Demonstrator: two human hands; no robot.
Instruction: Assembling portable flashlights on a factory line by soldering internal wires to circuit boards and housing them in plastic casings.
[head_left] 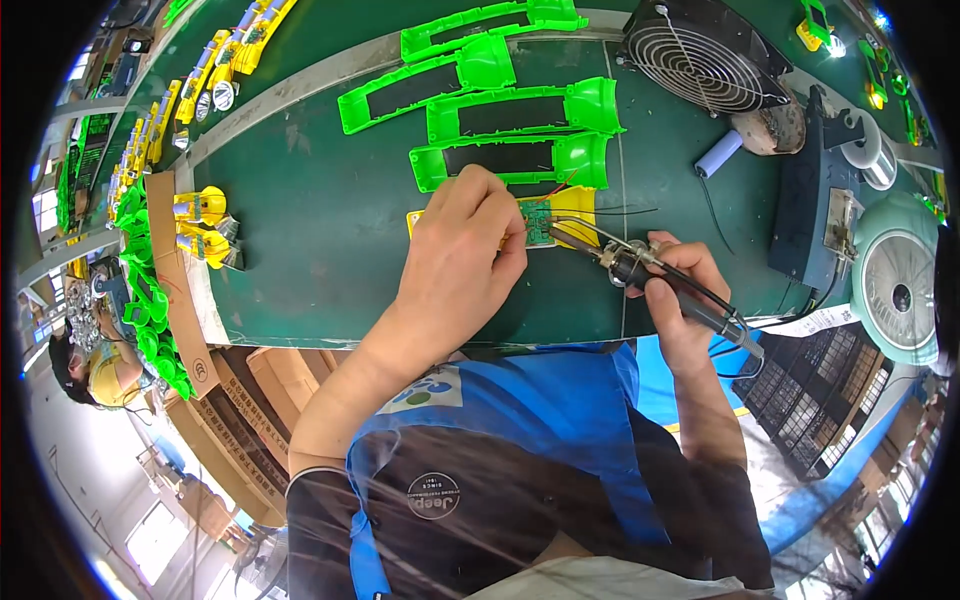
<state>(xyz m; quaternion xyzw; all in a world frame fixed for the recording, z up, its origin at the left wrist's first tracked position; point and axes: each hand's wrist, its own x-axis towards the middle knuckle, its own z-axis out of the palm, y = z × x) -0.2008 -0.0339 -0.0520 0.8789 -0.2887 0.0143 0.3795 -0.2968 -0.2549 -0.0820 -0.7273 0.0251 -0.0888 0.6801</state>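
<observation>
My right hand [682, 300] grips a soldering iron [628, 266] with a thin metal feed tube along it. The iron's tip reaches the small green circuit board [537, 222], which lies in a yellow plastic housing [574, 203] on the bench. My left hand [462, 240] bends over the left part of the housing, fingers pinched together by the board's edge. Whatever sits between those fingers is hidden. A red wire and a dark wire stick out from the board. Just beyond lie several bright green plastic shells [585, 160] with dark rectangular openings.
At the back right stands a black fan [700, 65] with a wire guard. Nearby are a lilac cylindrical cell [720, 153], a dark blue box [805, 210], a solder spool [872, 150] and a pale green round fan [898, 285]. Yellow lamp parts [205, 240] stand left, beside a cardboard strip [178, 290].
</observation>
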